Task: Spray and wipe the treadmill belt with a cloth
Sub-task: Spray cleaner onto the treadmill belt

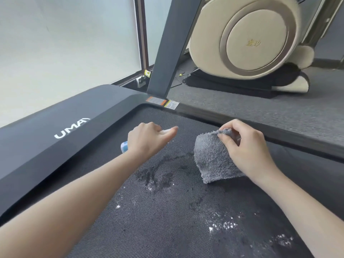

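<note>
Person leaned over the treadmill belt [167, 211], both arms out. Left hand [147, 140] gripped a small spray bottle [124, 146], mostly hidden under the hand and held low over the belt near the motor cover [55, 127]. Right hand [247, 146], apart from the left, pinched the top edge of a grey fluffy cloth [212, 157]. The cloth hung down; whether it touched the belt, could not tell. Wet patches [158, 175] and glinting droplets lay on the belt. Beige massage chair [242, 34] stood beyond the side rail [279, 135].
</note>
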`<act>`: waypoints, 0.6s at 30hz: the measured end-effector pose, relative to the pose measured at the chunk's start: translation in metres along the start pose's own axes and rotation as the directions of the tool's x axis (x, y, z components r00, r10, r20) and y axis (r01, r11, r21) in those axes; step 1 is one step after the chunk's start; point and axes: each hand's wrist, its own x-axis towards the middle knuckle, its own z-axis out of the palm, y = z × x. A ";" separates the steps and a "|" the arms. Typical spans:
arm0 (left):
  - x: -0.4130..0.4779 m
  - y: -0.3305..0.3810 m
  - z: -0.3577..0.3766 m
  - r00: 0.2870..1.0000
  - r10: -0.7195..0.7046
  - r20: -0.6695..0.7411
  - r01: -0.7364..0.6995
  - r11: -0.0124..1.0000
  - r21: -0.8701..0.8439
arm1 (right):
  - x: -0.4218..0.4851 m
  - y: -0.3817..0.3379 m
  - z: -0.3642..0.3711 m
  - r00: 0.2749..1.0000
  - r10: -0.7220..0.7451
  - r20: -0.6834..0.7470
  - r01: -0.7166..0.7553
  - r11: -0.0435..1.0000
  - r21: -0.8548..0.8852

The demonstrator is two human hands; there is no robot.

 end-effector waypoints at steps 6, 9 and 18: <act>-0.056 -0.019 -0.031 0.999 -0.021 -0.044 0.021 1.000 0.009 | -0.012 -0.012 -0.008 0.999 0.010 -0.034 -0.010 1.000 0.023; -0.088 -0.032 -0.047 1.000 -0.023 -0.012 0.023 1.000 0.000 | -0.017 -0.018 -0.009 0.999 0.015 -0.037 -0.014 1.000 0.023; -0.170 -0.063 -0.087 1.000 -0.018 -0.002 0.018 0.997 0.081 | -0.033 -0.050 -0.005 0.999 -0.028 -0.019 0.029 0.998 0.053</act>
